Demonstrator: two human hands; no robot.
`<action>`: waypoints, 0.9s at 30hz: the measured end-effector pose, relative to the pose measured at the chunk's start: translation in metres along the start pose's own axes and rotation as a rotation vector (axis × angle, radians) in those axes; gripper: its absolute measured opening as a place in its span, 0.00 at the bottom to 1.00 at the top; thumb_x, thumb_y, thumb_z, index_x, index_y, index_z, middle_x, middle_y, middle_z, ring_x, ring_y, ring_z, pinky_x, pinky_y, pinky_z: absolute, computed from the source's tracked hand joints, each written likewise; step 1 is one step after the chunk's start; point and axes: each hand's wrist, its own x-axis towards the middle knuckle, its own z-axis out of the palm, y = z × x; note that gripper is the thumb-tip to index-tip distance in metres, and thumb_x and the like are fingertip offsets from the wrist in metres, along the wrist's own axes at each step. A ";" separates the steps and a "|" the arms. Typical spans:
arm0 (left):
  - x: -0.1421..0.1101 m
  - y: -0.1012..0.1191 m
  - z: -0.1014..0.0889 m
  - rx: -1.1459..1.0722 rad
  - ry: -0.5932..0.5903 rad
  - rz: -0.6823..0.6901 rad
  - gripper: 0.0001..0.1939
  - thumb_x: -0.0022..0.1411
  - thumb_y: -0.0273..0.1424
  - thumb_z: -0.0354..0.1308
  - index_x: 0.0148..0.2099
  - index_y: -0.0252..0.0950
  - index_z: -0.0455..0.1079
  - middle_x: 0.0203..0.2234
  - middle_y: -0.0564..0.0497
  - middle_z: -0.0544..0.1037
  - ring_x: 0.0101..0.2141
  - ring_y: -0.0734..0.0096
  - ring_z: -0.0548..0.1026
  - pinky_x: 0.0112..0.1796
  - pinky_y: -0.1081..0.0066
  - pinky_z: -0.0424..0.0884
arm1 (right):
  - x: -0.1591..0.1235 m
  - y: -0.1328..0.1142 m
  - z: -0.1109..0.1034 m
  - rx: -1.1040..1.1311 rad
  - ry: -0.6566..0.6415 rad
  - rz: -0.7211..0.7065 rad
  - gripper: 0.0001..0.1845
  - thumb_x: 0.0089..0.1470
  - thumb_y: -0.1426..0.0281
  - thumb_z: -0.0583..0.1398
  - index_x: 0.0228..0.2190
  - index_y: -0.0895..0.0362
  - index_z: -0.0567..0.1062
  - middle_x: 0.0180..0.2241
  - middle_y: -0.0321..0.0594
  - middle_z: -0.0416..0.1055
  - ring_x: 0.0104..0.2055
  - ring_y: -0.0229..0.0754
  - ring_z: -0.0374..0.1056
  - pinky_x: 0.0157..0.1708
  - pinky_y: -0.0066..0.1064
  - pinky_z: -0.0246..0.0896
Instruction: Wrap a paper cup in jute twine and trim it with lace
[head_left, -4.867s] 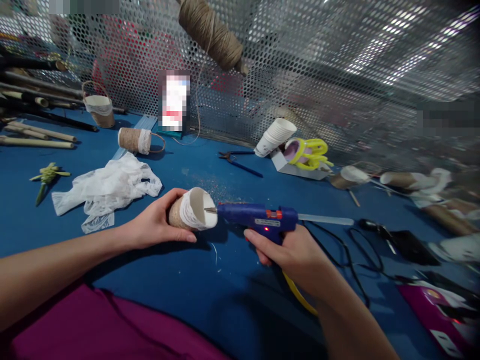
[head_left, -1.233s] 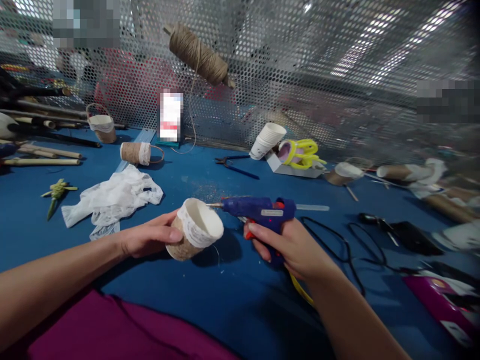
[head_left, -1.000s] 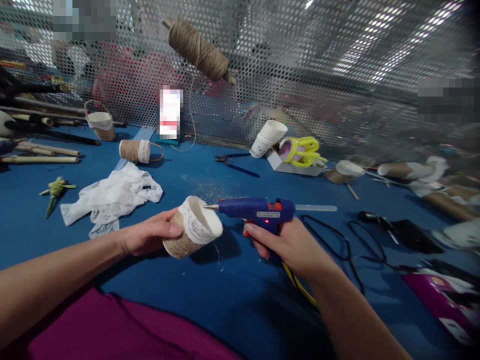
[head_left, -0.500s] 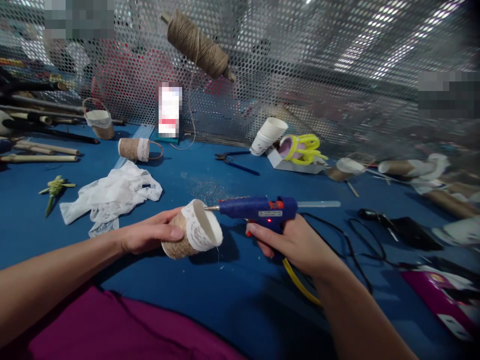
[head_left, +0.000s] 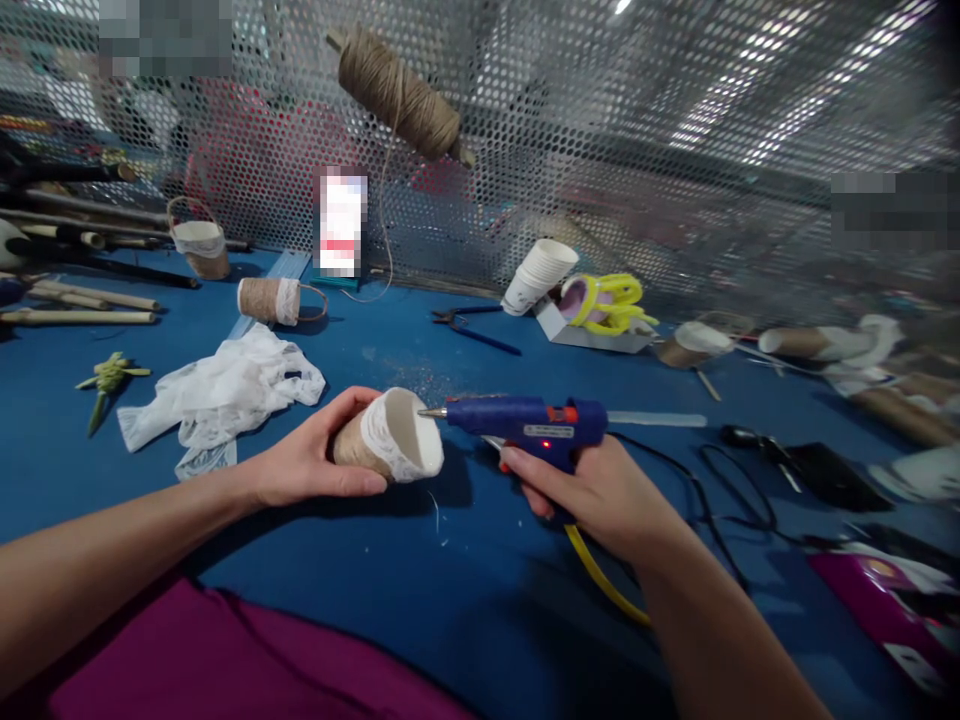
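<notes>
Brown and white, the lace-trimmed cup [head_left: 388,440] lies tilted in the left hand [head_left: 322,455], which grasps its base end; its mouth faces the glue gun [head_left: 517,422], gripped by the right hand [head_left: 592,488] over the blue table [head_left: 450,610].

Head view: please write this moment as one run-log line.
left hand: holds lace-trimmed cup; right hand: holds glue gun, red light lit; nozzle: at cup mouth, contact unclear; nearby: white lace, pliers

My blue desk [head_left: 390,335] bore a heap of white lace [head_left: 225,385]; left of the lace lay a green plaited sprig [head_left: 111,376], behind it a toppled twine-wrapped cup [head_left: 261,300], and to its right some pliers [head_left: 487,338].
</notes>
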 end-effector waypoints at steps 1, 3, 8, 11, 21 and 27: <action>0.000 0.000 0.000 0.002 0.010 0.002 0.29 0.46 0.33 0.64 0.49 0.38 0.57 0.41 0.49 0.65 0.40 0.65 0.66 0.40 0.69 0.64 | 0.000 0.000 0.000 -0.002 -0.024 0.007 0.21 0.48 0.56 0.57 0.12 0.54 0.69 0.11 0.38 0.65 0.15 0.37 0.61 0.18 0.31 0.57; 0.000 0.000 0.001 0.010 0.036 0.009 0.29 0.46 0.33 0.65 0.49 0.39 0.56 0.41 0.49 0.65 0.40 0.65 0.66 0.40 0.69 0.64 | -0.001 0.001 -0.001 0.022 -0.065 0.004 0.19 0.48 0.56 0.58 0.14 0.55 0.70 0.10 0.36 0.64 0.15 0.37 0.61 0.18 0.30 0.56; 0.001 0.000 0.003 0.000 0.097 0.033 0.31 0.44 0.31 0.66 0.48 0.40 0.55 0.43 0.48 0.65 0.43 0.63 0.65 0.42 0.66 0.63 | 0.000 0.003 0.000 0.256 -0.010 0.011 0.16 0.49 0.58 0.58 0.20 0.57 0.72 0.10 0.33 0.62 0.13 0.33 0.55 0.15 0.27 0.47; 0.001 -0.002 0.003 -0.088 0.107 0.024 0.32 0.44 0.31 0.67 0.49 0.40 0.55 0.43 0.48 0.65 0.43 0.62 0.66 0.43 0.66 0.63 | 0.003 0.002 0.007 0.509 0.023 0.077 0.15 0.47 0.59 0.59 0.21 0.58 0.71 0.08 0.31 0.59 0.13 0.31 0.52 0.14 0.26 0.43; 0.001 -0.010 0.004 -0.245 0.090 0.014 0.34 0.45 0.30 0.66 0.52 0.39 0.55 0.46 0.46 0.67 0.45 0.61 0.67 0.44 0.62 0.63 | 0.006 0.001 0.032 0.867 -0.131 0.170 0.15 0.47 0.60 0.59 0.21 0.60 0.70 0.08 0.28 0.55 0.12 0.29 0.47 0.14 0.25 0.37; 0.002 -0.007 0.005 -0.223 0.111 -0.011 0.33 0.45 0.30 0.66 0.52 0.39 0.55 0.46 0.45 0.68 0.46 0.59 0.67 0.46 0.61 0.62 | 0.000 -0.004 0.029 0.712 -0.121 0.176 0.15 0.48 0.60 0.59 0.21 0.59 0.70 0.08 0.29 0.57 0.13 0.29 0.49 0.15 0.25 0.40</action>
